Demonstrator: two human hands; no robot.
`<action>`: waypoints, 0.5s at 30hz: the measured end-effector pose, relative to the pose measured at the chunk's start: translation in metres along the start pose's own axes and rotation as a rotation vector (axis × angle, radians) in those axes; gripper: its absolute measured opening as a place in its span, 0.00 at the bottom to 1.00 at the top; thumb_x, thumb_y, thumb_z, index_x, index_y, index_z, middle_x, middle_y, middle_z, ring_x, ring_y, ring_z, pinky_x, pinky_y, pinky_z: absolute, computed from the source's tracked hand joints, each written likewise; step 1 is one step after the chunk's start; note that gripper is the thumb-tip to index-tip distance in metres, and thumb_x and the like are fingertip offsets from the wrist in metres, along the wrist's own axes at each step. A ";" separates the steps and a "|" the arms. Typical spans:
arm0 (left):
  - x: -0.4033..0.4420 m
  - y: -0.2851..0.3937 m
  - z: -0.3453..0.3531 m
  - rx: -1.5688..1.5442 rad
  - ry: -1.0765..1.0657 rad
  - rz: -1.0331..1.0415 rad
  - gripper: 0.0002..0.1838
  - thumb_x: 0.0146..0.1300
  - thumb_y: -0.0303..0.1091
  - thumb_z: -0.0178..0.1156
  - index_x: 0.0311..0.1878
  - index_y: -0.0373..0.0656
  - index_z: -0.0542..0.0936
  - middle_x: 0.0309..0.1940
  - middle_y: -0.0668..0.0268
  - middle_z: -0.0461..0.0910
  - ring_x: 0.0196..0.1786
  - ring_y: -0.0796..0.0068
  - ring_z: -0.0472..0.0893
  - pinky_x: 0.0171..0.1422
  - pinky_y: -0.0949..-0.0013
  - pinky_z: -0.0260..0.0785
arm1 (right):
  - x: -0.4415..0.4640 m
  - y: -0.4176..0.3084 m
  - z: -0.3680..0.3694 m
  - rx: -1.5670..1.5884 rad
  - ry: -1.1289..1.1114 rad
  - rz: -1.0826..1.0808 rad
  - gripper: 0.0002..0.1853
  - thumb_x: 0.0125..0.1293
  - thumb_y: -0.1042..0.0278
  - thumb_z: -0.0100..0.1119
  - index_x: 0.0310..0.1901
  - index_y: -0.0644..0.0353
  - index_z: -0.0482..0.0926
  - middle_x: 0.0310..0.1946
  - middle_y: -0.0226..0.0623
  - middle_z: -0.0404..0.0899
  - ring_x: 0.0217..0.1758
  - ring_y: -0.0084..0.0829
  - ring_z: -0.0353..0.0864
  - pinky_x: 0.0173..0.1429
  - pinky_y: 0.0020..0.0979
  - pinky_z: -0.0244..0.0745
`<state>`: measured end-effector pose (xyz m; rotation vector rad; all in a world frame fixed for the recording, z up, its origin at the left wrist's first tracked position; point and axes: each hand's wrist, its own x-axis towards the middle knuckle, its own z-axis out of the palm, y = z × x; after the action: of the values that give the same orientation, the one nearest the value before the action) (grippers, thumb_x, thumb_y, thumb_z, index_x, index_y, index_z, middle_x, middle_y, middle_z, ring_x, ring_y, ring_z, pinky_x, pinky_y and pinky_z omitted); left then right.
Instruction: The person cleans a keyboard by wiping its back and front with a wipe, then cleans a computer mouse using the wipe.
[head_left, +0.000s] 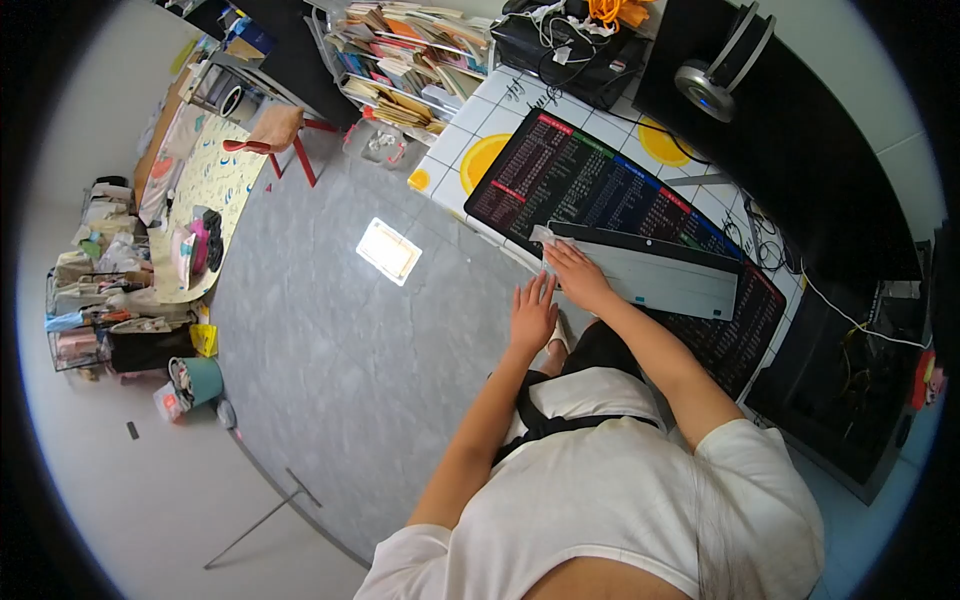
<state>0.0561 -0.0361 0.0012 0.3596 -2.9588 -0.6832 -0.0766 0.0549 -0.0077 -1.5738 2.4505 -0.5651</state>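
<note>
A flat grey panel [680, 280] with a dark strip and a small round logo along one long edge lies on a large black desk mat [615, 175] printed with columns of text. My right hand [577, 275] rests at the panel's left end, fingers stretched forward over a crumpled white tissue [541, 234] at the corner. The tissue is partly hidden under the fingertips. Just left of it, my left hand [534, 313] is by the desk's front edge, fingers slightly apart and holding nothing. Whether it touches the edge I cannot tell.
Headphones [708, 92] sit by a large dark monitor [800, 140]. A black bag [570, 50] with cables stands at the back of the tiled-pattern desk. Books [410, 55] fill a rack beyond. A red-legged stool [280, 135] and teal bin [197, 380] stand on the left.
</note>
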 end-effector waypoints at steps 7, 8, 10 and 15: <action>0.003 -0.002 -0.003 0.036 -0.025 0.022 0.30 0.56 0.36 0.53 0.63 0.49 0.60 0.62 0.62 0.59 0.64 0.62 0.59 0.67 0.50 0.46 | -0.032 0.003 -0.016 -0.150 -0.046 0.034 0.25 0.59 0.69 0.45 0.60 0.63 0.61 0.64 0.36 0.55 0.69 0.34 0.51 0.70 0.34 0.46; 0.004 -0.002 -0.003 0.025 -0.022 0.017 0.30 0.56 0.35 0.53 0.63 0.48 0.60 0.62 0.63 0.59 0.64 0.62 0.59 0.67 0.50 0.47 | -0.040 0.004 -0.014 -0.158 -0.033 0.041 0.25 0.60 0.68 0.44 0.60 0.61 0.61 0.65 0.35 0.55 0.68 0.34 0.51 0.70 0.34 0.45; 0.003 -0.003 0.000 0.010 -0.018 0.003 0.29 0.56 0.34 0.52 0.63 0.48 0.60 0.62 0.63 0.58 0.63 0.62 0.59 0.67 0.50 0.47 | -0.041 0.001 -0.014 -0.165 -0.027 0.043 0.24 0.62 0.66 0.43 0.61 0.60 0.61 0.65 0.34 0.54 0.68 0.33 0.51 0.70 0.33 0.45; 0.003 -0.010 0.001 -0.077 0.006 -0.018 0.26 0.56 0.29 0.50 0.61 0.42 0.63 0.61 0.63 0.61 0.63 0.64 0.61 0.67 0.54 0.48 | -0.014 -0.016 -0.007 -0.201 -0.044 -0.084 0.24 0.63 0.64 0.43 0.61 0.59 0.61 0.65 0.33 0.55 0.68 0.32 0.52 0.70 0.34 0.44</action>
<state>0.0548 -0.0449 -0.0038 0.3815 -2.9172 -0.7941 -0.0602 0.0632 0.0045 -1.7499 2.4838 -0.3002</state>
